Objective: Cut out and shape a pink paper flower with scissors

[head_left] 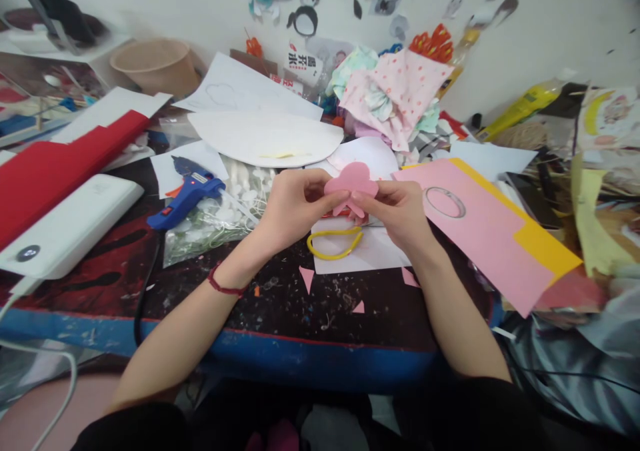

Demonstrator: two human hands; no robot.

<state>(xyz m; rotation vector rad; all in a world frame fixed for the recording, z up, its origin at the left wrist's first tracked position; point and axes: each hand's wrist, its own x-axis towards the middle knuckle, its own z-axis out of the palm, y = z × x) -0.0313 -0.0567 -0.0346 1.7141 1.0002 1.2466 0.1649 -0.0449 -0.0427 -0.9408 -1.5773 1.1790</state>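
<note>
Between my two hands is a pink flower-shaped cutout, with rounded lobes, of felt or paper. My left hand pinches its left side between thumb and fingers. From the other side my right hand pinches its right edge, the two thumbs close together at the lower middle. Below the hands a yellow loop, perhaps scissor handles, rests on a white sheet. Pink scraps lie on the dark tabletop nearby.
A blue glue gun lies on the left beside a bag of white pieces. Further left are a white power bank and red sheets. Pink sheets with a tape ring lie on the right.
</note>
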